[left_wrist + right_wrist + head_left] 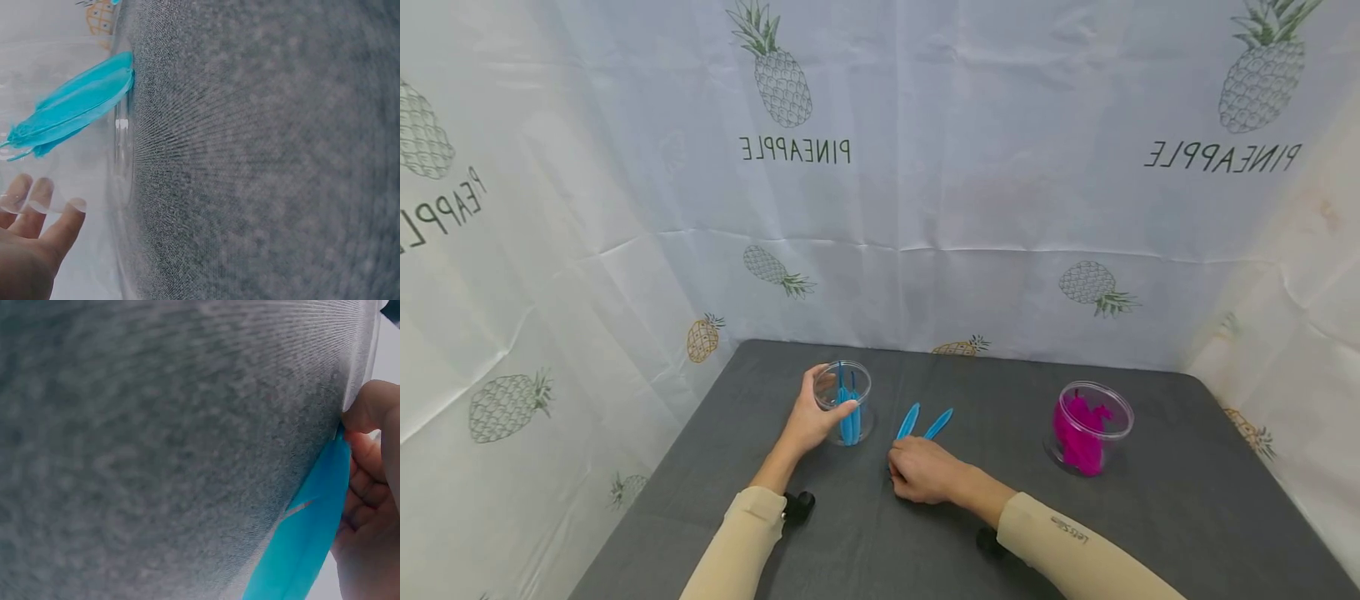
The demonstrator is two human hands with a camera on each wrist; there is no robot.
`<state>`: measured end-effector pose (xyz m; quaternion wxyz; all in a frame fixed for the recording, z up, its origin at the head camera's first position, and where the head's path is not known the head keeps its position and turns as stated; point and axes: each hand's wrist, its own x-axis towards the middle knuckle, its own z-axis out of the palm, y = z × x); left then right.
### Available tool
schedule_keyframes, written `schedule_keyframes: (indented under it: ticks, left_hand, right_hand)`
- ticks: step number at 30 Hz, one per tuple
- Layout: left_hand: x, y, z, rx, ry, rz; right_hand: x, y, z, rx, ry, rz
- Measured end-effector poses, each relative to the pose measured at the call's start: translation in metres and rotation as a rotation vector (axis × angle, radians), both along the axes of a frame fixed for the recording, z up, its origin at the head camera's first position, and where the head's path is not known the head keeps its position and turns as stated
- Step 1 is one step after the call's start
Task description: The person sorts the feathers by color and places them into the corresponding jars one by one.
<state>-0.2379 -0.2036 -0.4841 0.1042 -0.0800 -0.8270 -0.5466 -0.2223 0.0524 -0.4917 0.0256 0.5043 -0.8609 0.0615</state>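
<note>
My left hand (808,423) grips a clear jar (868,421) from its left side, thumb across the front. Inside the jar stand blue feathers (848,417), quills upward. The left wrist view shows these feathers (81,106) leaning through the clear wall, with fingertips (41,190) against it. Right of the jar, my right hand (925,471) is low over the table at two blue feathers (907,421), which fan out beyond its knuckles. In the right wrist view, thumb and finger pinch the quill end of a blue feather (306,519) close to the cloth.
A second clear jar (1131,417) holding magenta feathers (1082,433) stands at the right of the dark grey table (970,533). White curtains (895,192) printed with pineapples hang behind the table and along both sides.
</note>
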Motion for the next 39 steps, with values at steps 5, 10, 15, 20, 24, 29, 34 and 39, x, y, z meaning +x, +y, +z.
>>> schedule_keyframes:
  ticks: [5, 10, 15, 20, 24, 29, 34, 39]
  left_hand:
    - [0.000, 0.000, 0.000, 0.001, -0.008, 0.003]
    - [0.001, 0.001, 0.001, -0.002, -0.014, -0.001]
    - [0.001, 0.001, 0.001, -0.002, -0.013, -0.008]
    - [-0.001, 0.000, 0.000, -0.011, -0.013, -0.009]
    - [-0.001, -0.001, 0.000, -0.014, -0.008, -0.010]
    - [-0.002, 0.000, 0.000, -0.015, -0.003, -0.007]
    - [-0.001, 0.000, 0.000, -0.025, 0.006, -0.001]
    - [0.000, 0.000, 0.001, -0.021, 0.003, -0.007]
  right_hand:
    - [0.000, -0.003, 0.002, -0.012, -0.004, 0.007]
    - [0.000, -0.003, 0.006, -0.112, -0.182, -0.030]
    - [-0.003, -0.003, 0.014, -0.192, -0.311, -0.079]
    - [-0.006, -0.001, 0.022, -0.249, -0.332, -0.085]
    - [-0.008, 0.002, 0.030, -0.325, -0.375, -0.080]
    - [-0.011, 0.005, 0.040, -0.436, -0.447, -0.094]
    - [-0.013, 0.008, 0.049, -0.531, -0.475, -0.120]
    - [-0.015, 0.010, 0.055, -0.600, -0.512, -0.147]
